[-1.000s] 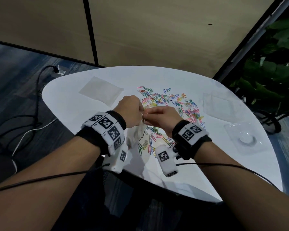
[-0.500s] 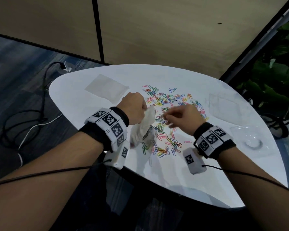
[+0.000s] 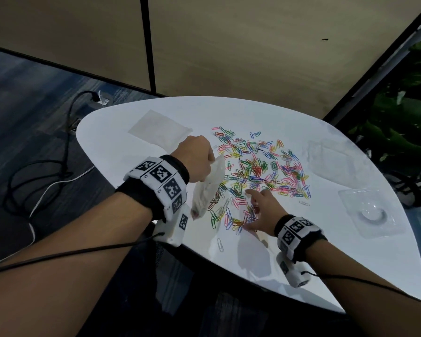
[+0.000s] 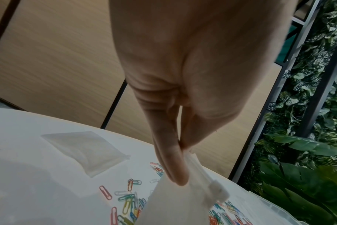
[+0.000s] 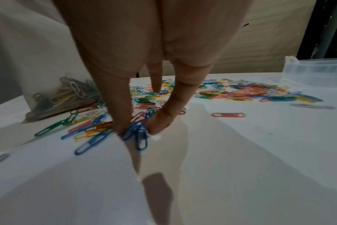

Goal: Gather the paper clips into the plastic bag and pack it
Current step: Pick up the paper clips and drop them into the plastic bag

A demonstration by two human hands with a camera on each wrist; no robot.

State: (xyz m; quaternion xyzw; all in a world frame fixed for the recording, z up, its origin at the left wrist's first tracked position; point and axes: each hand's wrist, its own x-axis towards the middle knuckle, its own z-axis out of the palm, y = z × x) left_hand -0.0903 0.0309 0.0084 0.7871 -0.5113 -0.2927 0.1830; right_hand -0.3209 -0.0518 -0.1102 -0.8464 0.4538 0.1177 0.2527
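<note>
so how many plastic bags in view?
2: one plastic bag pinched at its top by the left hand, clips inside; one flat bag on the table's far left. Others may go unseen.

Hands: 2. Plastic bags: 3, one held [image 3: 210, 183], two flat on table [image 3: 159, 130] [image 3: 326, 159]. Clear tray [image 3: 370, 215]: 1. Paper clips [image 3: 260, 166]: too many to count.

Dim, muted light throughout, with soft glare on the white table [image 3: 277, 263] (hand shadows pooling beneath), wide-angle bending at the edges, and motion blur smearing both wrist views.
</note>
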